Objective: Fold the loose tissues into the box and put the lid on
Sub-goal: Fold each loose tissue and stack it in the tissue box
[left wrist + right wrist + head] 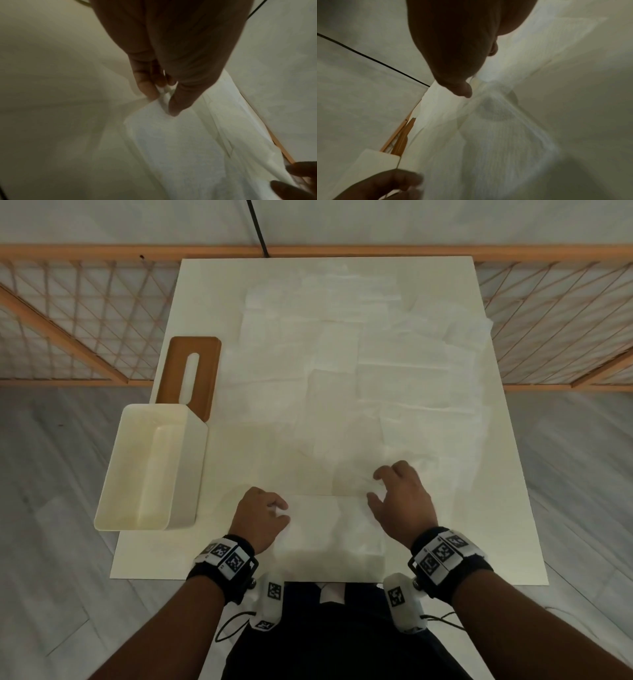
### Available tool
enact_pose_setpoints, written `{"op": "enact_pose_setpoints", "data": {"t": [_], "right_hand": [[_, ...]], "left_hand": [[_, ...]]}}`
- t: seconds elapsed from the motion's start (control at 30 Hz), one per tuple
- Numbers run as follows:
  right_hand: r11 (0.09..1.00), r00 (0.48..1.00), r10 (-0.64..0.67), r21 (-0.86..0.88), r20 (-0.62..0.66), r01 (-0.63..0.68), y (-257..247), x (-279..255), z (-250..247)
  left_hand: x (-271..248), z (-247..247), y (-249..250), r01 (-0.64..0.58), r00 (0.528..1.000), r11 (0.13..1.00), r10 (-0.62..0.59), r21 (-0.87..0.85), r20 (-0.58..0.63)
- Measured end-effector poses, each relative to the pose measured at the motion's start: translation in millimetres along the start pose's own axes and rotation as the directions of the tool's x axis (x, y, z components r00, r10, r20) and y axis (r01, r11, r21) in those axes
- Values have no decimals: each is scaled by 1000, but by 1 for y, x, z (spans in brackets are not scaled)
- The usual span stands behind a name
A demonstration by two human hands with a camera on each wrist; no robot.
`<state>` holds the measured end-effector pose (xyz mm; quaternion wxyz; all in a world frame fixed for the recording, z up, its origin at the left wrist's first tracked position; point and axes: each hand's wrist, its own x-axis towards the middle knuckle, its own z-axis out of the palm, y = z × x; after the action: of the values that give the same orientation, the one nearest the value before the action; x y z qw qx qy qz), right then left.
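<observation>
Head view: white counter (pixel 191 302) centre frame, loose tissues (pixel 359 347) spread flat over its upper and right parts. Cream box (pixel 185 467) open at left edge of counter, nothing visible inside; brown lid (pixel 178 371) with slot lying just above it, touching or nearly so. Folded tissue (pixel 329 525) at lower centre, between both hands. Left hand (pixel 260 518) at its left end, fingers curled; left wrist view shows fingertips (pixel 147 88) and thumb pinching tissue corner (pixel 163 100). Right hand (pixel 400 501) at right end, fingers bent, spread over tissue edge, thumb apart; right wrist view dark, thumb tip (pixel 464 90) near or on tissue (pixel 505 142), actual grasp cannot be told. Orange lattice railing (pixel 68 302) behind counter, upper frame.
</observation>
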<state>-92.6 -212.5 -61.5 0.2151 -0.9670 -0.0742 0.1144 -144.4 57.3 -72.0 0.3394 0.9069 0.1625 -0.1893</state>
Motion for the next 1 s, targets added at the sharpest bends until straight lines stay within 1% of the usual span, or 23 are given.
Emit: {"op": "enact_pose_setpoints", "data": {"t": [0.1, 0.17, 0.23, 0.3, 0.4, 0.43, 0.47, 0.5, 0.53, 0.57, 0.6, 0.63, 0.7, 0.73, 0.77, 0.8, 0.83, 0.87, 0.9, 0.97, 1.0], "right_hand": [[991, 999, -32, -132, 43, 37, 10, 16, 0], [977, 996, -90, -194, 25, 93, 15, 23, 2], [969, 995, -101, -228, -8, 97, 14, 29, -6], [985, 991, -92, -153, -94, 76, 3, 35, -26], [995, 980, -41, 86, -196, 59, -20, 49, -77], [979, 981, -13, 199, -194, 52, -27, 54, -97], [936, 989, 26, 352, -147, 28, -33, 59, -115], [834, 997, 56, 552, -57, -15, -39, 64, -131], [661, 997, 54, 747, 47, -70, -43, 67, -144], [462, 991, 31, 878, 127, -127, -46, 67, -153], [294, 984, 7, 940, 177, -171, -48, 67, -158], [167, 980, -8, 966, 201, -197, -49, 65, -161], [-24, 978, -16, 978, 209, -209, -48, 59, -164], [-93, 977, -9, 973, 212, -212, -46, 57, -163], [-135, 975, -1, 966, 221, -219, -45, 56, -162], [-136, 972, 11, 963, 236, -232, -44, 54, -160], [-99, 966, 43, 964, 254, -248, -41, 53, -155], [-39, 959, 90, 963, 270, -268, -38, 53, -150], [29, 949, 145, 957, 280, -287, -34, 52, -143], [144, 930, 237, 937, 281, -319, -25, 51, -131], [188, 927, 256, 926, 275, -327, -22, 49, -126]], "left_hand": [[2, -2, 3, -4, 1000, 1000, 3, -14, -30], [4, -4, 7, -29, 999, 999, 28, -23, -39], [4, -8, 13, -43, 998, 998, 41, -51, -43], [6, -13, 22, -50, 997, 995, 45, -84, -55], [9, -20, 41, -54, 997, 984, 44, -168, -61], [11, -22, 49, -55, 998, 973, 47, -225, -43], [13, -24, 56, -55, 998, 955, 54, -290, -12], [15, -26, 65, -46, 998, 931, 61, -363, 32], [17, -28, 74, -23, 994, 889, 68, -458, 83], [18, -30, 84, 24, 988, 814, 67, -580, 136], [20, -32, 94, 91, 982, 703, 56, -705, 182], [22, -35, 102, 159, 973, 582, 44, -798, 226], [25, -39, 117, 265, 952, 394, 38, -880, 304], [25, -40, 122, 310, 939, 307, 48, -900, 340], [25, -41, 125, 346, 927, 227, 71, -911, 369], [24, -41, 127, 368, 915, 177, 107, -913, 389], [23, -40, 128, 370, 907, 155, 153, -916, 392], [21, -39, 129, 352, 907, 159, 188, -923, 378], [19, -39, 131, 319, 915, 185, 195, -930, 353], [18, -43, 132, 243, 953, 266, 113, -933, 280], [19, -46, 130, 201, 970, 286, 71, -937, 230]]}}
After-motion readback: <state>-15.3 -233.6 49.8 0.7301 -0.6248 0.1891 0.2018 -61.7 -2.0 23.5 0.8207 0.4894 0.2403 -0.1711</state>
